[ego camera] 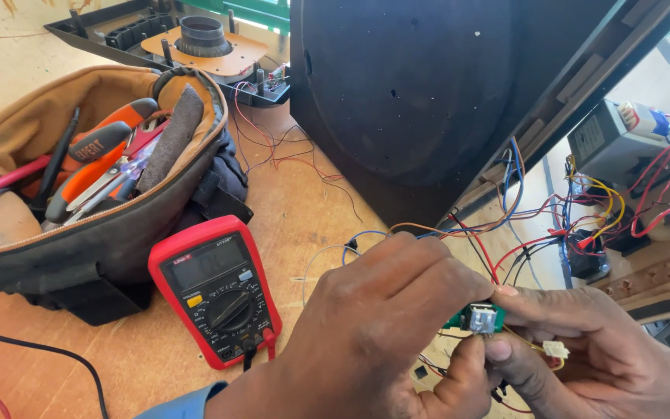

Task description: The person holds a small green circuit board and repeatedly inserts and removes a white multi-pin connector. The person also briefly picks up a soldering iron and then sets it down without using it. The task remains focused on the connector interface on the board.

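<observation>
A small green circuit board (481, 317) with a metal part on it is pinched between both my hands, low and right of centre. My left hand (381, 334) grips it from the left with thumb and fingers. Gripping it from the right is my right hand (591, 349), with a small white connector (556, 349) lying against its fingers. Thin coloured wires (505, 240) run from the board up toward the parts on the right. A red multimeter (216, 289) lies flat on the wooden table (304, 209) just left of my left hand.
An open tan tool bag (79, 202) holding pliers and screwdrivers sits at the left. A large black cone-shaped housing (420, 93) stands behind my hands. A grey transformer block (622, 140) with tangled wires is at the right. A black panel with an orange ring (203, 43) lies at the back.
</observation>
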